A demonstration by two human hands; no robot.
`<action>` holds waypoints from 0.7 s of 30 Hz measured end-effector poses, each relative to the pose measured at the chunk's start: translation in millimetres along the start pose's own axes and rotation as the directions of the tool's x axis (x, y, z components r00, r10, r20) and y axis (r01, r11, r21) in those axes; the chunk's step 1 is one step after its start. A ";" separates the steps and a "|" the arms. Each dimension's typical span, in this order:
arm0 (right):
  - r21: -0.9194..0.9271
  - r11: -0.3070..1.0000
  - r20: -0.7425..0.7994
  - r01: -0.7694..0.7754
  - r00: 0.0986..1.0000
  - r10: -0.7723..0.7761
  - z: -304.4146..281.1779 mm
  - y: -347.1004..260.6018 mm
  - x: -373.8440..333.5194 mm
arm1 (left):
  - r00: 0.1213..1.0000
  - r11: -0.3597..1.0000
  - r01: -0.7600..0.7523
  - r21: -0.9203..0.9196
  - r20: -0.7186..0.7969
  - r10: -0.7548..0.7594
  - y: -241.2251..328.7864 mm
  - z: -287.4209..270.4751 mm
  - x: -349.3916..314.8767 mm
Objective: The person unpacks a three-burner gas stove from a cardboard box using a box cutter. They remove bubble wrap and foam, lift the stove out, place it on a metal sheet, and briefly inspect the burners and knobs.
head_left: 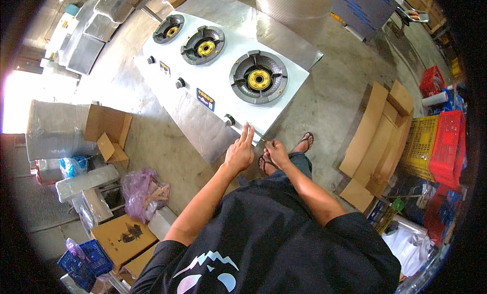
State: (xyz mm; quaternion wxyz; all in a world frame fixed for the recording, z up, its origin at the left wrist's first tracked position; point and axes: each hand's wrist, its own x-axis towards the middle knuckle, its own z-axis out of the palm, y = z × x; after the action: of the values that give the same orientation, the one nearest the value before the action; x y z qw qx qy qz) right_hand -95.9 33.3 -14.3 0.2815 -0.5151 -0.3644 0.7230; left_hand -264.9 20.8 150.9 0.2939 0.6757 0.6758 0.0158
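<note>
A white three-burner gas stove (167, 73) lies in front of me on a silver sheet-metal surface. My left hand (240, 153) is at its near corner, two fingers stretched out along the front edge beside the black knob (230, 120); it appears to hold nothing. Just right of it, my right hand (277, 153) is closed in a pinch at the same corner. A small brass-coloured bit shows at its fingertips, too small to name. The nearest burner (258, 77) has a black ring grate and a gold centre; two more burners are farther left.
An opened cardboard box (378, 134) lies on the floor to the right, before red and yellow crates (446, 147). Wrapped cylinders (58, 129), a purple plastic bag (144, 192) and boxes crowd the left. A large wrapped roll (297, 7) stands beyond the stove.
</note>
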 end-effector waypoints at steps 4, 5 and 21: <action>0.207 0.883 0.306 -0.421 0.885 0.351 -22.9 -2.1 16.3 | 0.998 1.000 -0.002 0.002 -0.058 0.002 3.2 3.0 0.5; 0.241 0.776 0.346 -0.583 0.799 0.493 -25.9 -5.9 21.0 | 0.998 1.000 0.001 0.005 -0.062 0.000 4.4 2.9 0.6; 0.201 0.778 0.357 -0.595 0.784 0.508 -28.6 -13.2 17.7 | 0.999 0.999 0.033 0.043 -0.013 -0.033 7.9 -0.3 1.7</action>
State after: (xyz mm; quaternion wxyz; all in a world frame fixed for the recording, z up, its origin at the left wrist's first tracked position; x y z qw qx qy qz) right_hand -73.8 61.5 -18.9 0.0753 -0.4413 -0.1166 0.8866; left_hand -257.7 23.2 153.8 0.2752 0.6706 0.6888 0.0005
